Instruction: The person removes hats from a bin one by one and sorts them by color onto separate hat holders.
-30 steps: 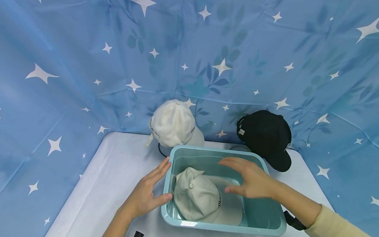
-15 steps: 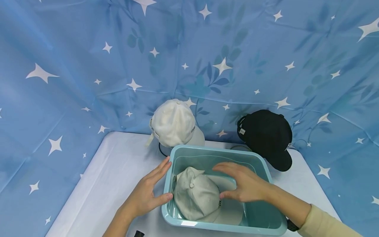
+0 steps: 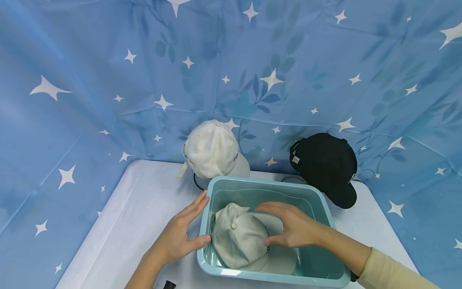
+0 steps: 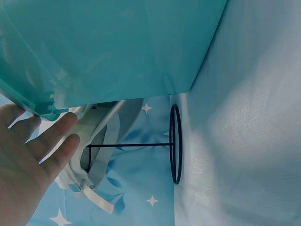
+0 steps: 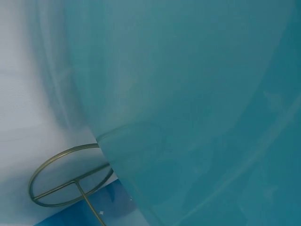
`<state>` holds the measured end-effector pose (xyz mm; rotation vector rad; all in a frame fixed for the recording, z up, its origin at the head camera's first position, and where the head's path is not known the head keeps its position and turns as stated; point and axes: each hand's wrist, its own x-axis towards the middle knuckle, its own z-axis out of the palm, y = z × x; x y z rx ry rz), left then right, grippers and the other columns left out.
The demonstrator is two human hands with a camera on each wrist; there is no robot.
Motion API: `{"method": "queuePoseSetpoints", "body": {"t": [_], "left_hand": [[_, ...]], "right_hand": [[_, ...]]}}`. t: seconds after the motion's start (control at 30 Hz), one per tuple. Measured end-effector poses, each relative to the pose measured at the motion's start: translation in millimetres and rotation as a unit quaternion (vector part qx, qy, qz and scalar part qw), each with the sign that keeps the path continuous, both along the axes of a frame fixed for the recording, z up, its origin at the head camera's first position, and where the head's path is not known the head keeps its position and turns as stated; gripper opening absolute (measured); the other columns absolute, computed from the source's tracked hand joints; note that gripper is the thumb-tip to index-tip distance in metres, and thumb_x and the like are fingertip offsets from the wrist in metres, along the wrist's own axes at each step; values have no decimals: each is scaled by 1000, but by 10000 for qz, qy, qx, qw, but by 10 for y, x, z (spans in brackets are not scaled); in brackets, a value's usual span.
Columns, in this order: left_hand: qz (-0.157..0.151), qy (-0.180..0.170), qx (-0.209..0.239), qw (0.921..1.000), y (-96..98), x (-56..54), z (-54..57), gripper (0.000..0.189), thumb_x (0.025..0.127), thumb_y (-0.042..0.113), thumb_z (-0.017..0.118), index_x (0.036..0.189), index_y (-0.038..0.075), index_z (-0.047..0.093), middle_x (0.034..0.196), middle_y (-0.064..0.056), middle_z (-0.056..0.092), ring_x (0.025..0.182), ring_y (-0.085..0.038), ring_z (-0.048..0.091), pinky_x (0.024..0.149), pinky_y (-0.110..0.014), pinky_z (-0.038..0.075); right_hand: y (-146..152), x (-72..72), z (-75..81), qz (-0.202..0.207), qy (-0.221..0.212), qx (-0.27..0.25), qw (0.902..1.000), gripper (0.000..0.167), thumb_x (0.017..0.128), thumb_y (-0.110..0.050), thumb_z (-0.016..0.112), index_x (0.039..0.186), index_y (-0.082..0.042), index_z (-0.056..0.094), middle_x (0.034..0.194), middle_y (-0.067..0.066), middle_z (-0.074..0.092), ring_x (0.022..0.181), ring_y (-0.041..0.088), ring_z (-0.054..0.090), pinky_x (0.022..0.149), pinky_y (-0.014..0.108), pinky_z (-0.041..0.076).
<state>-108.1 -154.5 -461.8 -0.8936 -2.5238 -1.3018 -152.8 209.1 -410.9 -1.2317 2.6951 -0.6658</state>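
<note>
In the head view a pale cap (image 3: 240, 237) lies crown up in a light blue plastic basin (image 3: 274, 282), its brim toward the right. My right hand (image 3: 288, 224) reaches over the basin with thumb and fingers spread apart. Its thumb is at the cap's front lettering and its fingers are over the brim; contact is hard to tell. Against the basin's left rim rest the straight fingers of my left hand (image 3: 184, 233). In the left wrist view that hand (image 4: 33, 165) is beside the basin's wall (image 4: 122, 52). The right wrist view hides the right hand behind the basin wall (image 5: 197, 94).
Behind the basin, a white cap (image 3: 211, 150) sits on a black wire stand (image 4: 175, 143). A black cap (image 3: 325, 166) is at the back right, near a brass-coloured wire stand (image 5: 70, 181). A starry blue curtain (image 3: 144, 80) backs the white table (image 3: 144, 192).
My right hand has moved left and slightly down, toward the front of the cap in the basin. The left hand and the basin have stayed in place.
</note>
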Motion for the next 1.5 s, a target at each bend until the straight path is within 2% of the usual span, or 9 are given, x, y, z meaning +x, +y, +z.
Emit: {"method": "queuePoseSetpoints", "body": {"t": [0.17,0.33,0.63,0.83,0.97,1.23,1.5], "left_hand": [[-23,0,17,10000,5,-5,-5,87,91,35,76,165,15,35,172,-8,28,152,-31,36,112,-58,43],[-14,-11,13,10000,12,-7,-4,87,90,34,77,165,16,35,172,-3,26,152,-30,36,112,-59,43],[-28,10,24,10000,21,-4,0,86,92,37,75,165,16,35,172,-5,26,152,-31,36,111,-60,43],[2,51,24,10000,25,-6,-1,88,90,34,77,165,16,35,171,-9,28,152,-31,37,112,-59,43],[-14,42,53,10000,25,-3,-4,87,90,33,77,165,15,35,171,-9,28,152,-32,37,111,-60,43],[-30,46,125,9999,8,-6,-16,86,91,33,76,164,14,36,172,-10,28,152,-32,37,113,-58,42],[-36,21,110,9999,6,-2,-13,86,91,32,76,165,14,36,171,-11,29,152,-31,36,113,-57,42]], "right_hand": [[-13,-12,-56,62,-267,-33,9996,66,84,-44,88,139,-14,66,138,-5,64,127,21,62,102,51,54],[-47,-8,-106,140,-579,87,9982,61,87,-41,86,138,-13,67,136,-3,66,124,20,63,101,47,54],[-96,-22,-173,396,-631,35,9972,44,92,-29,82,132,-14,70,125,-6,69,110,7,65,94,33,57],[-118,-10,-180,401,-611,68,9973,34,93,-26,81,125,-16,72,114,-11,69,100,5,64,86,29,57],[-138,-3,-187,365,-677,123,9970,28,93,-20,81,120,-16,73,107,-13,69,98,3,64,85,29,58],[-194,-23,-192,388,-834,16,9958,24,94,-5,78,116,-13,75,103,-11,71,92,0,63,81,24,57],[-188,-35,-201,377,-979,-92,9944,24,93,1,76,113,-11,76,101,-10,72,89,-2,63,79,21,57]]}}
